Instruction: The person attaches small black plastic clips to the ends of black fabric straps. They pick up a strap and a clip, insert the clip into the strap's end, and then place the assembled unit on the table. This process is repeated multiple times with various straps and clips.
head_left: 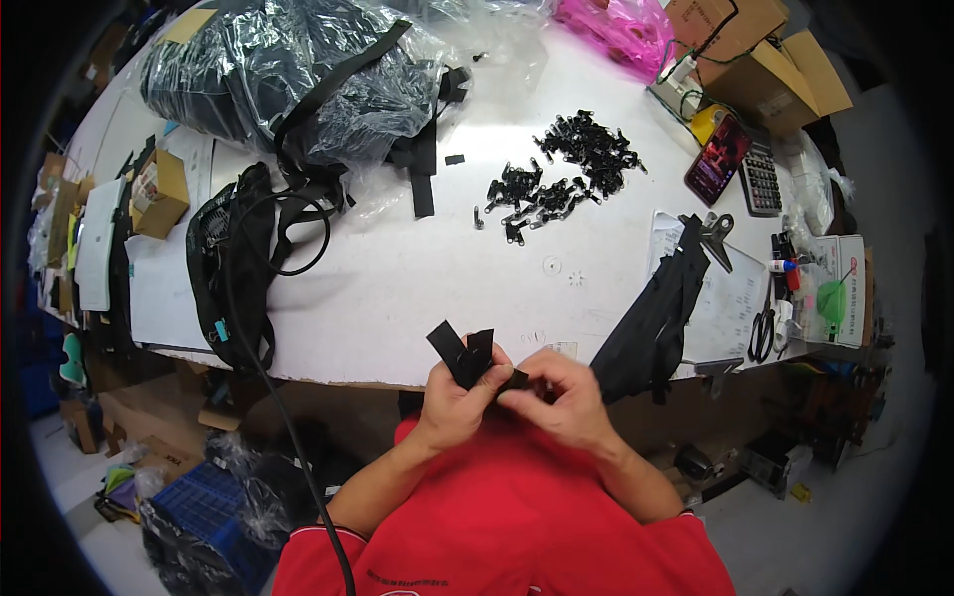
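In front of my body, just over the near table edge, my left hand (455, 405) grips a folded black webbing strap (465, 360). Two flat ends of it stick up above the fingers in a V. Close beside it on the right, my right hand (568, 399) pinches a dark part of the same piece between thumb and fingers. What lies between the fingertips is small and partly hidden. On the table farther off lies a loose heap of small black clip-like parts (593, 154). A bundle of long black straps (651, 318) hangs over the table edge to my right.
A black mesh bag (231, 263) with a cable lies left on the white table (397, 298). Behind it is a plastic-wrapped dark bundle (248, 89). At right are a clipboard (730, 308), scissors (762, 333), a phone (717, 159), a calculator (762, 177) and a cardboard box (770, 89).
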Tool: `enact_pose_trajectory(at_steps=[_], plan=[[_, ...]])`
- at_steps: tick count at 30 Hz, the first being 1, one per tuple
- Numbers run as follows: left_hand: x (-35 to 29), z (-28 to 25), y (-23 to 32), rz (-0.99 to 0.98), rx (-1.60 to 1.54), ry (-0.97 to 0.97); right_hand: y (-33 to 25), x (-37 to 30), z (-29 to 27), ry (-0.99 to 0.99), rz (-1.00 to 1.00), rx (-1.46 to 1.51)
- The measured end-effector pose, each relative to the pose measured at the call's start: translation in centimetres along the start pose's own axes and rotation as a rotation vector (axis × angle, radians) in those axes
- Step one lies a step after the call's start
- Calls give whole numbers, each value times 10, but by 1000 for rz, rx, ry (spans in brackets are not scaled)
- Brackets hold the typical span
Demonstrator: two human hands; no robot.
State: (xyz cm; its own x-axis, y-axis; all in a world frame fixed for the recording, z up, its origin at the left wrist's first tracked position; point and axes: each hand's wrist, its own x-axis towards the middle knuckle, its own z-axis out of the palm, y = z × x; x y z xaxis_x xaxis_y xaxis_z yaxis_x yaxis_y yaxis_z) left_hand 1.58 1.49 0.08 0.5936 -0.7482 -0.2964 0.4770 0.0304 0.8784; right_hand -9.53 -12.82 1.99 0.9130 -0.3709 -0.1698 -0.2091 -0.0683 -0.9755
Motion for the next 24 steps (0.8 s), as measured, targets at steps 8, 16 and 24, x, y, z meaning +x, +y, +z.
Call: enact_pose_trajectory(at_steps=[8, 16, 24], plan=[[16, 4, 15, -377, -652, -111, -5, -7, -72, 477, 220, 56], [13, -1, 1, -379, -397, -220, -12, 3, -76, 250, 81, -241], [8, -2, -5, -134, -36, -22, -11, 13, -28, 94, 24, 8]])
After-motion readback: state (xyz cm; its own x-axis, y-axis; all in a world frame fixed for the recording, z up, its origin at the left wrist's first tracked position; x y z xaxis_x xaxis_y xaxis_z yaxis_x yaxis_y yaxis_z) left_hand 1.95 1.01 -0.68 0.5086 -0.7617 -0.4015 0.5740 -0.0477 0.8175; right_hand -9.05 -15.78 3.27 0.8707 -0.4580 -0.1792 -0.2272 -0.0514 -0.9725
